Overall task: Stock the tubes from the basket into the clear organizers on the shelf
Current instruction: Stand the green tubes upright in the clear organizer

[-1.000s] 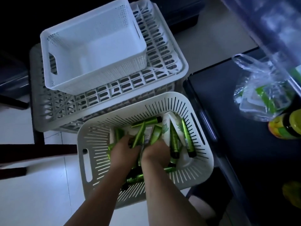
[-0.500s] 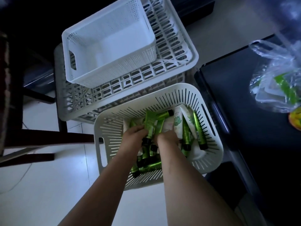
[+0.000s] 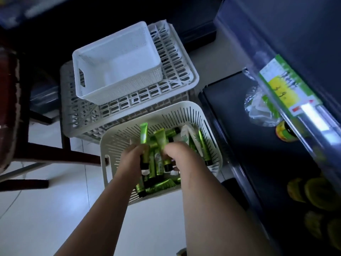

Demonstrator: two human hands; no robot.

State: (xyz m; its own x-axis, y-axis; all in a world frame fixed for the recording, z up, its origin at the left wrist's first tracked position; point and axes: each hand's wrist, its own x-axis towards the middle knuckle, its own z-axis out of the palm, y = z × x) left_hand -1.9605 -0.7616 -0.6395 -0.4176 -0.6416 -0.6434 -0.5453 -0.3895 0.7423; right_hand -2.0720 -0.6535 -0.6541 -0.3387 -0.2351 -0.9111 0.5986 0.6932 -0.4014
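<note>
Both hands work the slotted basket point(image 3: 184, 108) on the floor. L hand point(image 3: 132, 159) is curled round a bunch of green tubes point(image 3: 156, 163), one tip poking up on the far side of its knuckles. R hand point(image 3: 178, 154), just right of it, curls onto the same bunch. Prob. the best approach: square the bunch, caps one way, grip firmly, then lift. Loose tubes lie under & right of both hands. The shelf point(image 3: 230, 111) stands at right; clear organizers not made out.
</note>
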